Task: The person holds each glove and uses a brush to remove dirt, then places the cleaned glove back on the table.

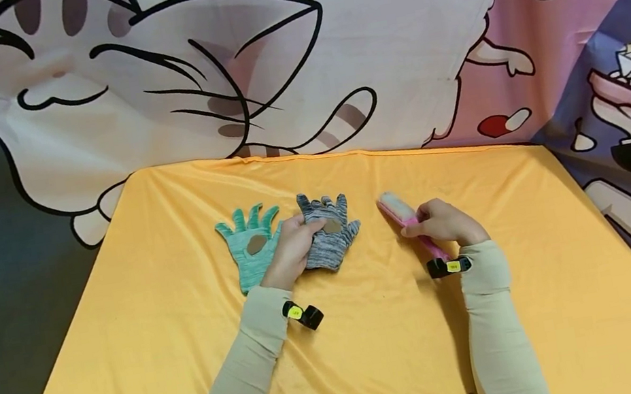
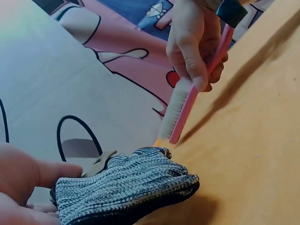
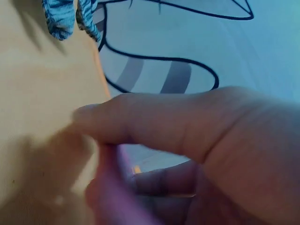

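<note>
Yellow cloth (image 1: 363, 341) covers one table, and beyond its twelve o'clock edge hangs a printed backdrop (image 1: 402, 38), its single whole cat (image 1: 62, 85) toward eleven. Two gloves are counted, one brush and two hands. One teal glove (image 1: 249, 269) lies spread on the cloth toward ten o'clock from the middle; one grey glove (image 1: 330, 250) is at twelve, just beside it. Each shows one brown oval patch (image 1: 257, 244). Left hand (image 1: 291, 245) pinches the grey glove from its nine o'clock side, thumb at the patch, other fingers behind. Right hand (image 1: 445, 221), at two o'clock, has thumb and fingers clamped on the pink brush (image 1: 398, 209), whose pale-bristled head points to eleven, apart from the grey glove. Two wrist devices (image 1: 311, 317) are worn, one per sleeve.
</note>
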### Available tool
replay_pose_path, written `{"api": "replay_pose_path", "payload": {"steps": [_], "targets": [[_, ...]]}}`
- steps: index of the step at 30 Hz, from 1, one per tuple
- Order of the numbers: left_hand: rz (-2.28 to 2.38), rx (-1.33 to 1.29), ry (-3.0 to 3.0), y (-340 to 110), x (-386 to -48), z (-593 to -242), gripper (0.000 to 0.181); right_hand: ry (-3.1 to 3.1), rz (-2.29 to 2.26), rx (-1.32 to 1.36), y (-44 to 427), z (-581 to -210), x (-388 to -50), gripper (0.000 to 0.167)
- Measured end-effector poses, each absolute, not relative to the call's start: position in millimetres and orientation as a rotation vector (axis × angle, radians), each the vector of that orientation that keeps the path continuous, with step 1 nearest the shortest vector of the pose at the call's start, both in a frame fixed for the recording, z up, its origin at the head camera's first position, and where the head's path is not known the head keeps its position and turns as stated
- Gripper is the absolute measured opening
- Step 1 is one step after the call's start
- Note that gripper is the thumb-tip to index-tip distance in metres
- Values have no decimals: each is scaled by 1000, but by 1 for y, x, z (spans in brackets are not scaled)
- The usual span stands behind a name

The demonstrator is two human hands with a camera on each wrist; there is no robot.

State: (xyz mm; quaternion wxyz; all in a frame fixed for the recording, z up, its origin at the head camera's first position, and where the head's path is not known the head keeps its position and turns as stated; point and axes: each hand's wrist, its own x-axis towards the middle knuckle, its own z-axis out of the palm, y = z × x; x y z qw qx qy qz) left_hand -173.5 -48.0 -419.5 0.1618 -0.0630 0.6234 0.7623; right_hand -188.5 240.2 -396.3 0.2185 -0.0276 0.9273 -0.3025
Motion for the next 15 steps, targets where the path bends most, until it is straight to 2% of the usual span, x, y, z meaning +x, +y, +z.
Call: {"api": "replay_pose_path", "payload": {"steps": [3, 5, 8, 12, 14, 15], "targets": [[2194, -169, 1808, -49, -173, -414, 39, 2623, -958, -62, 237, -392, -189, 37], [2222, -166, 1790, -50, -172, -410, 37, 2659, -1067, -54, 234, -389, -188, 36], [2286, -185, 1691, -51, -171, -403, 24, 2698, -1260, -77, 227, -383, -187, 38], [2384, -197, 1520, -51, -170, -393, 49, 2675, -1611, -171, 214, -374, -183, 40], [2432, -186, 1441, -50, -170, -388, 53, 2621, -1773, -259, 208, -369, -181, 38], [2457, -181, 1408, -50, -170, -385, 48, 2586, -1837, -297, 204, -365, -179, 36]]}}
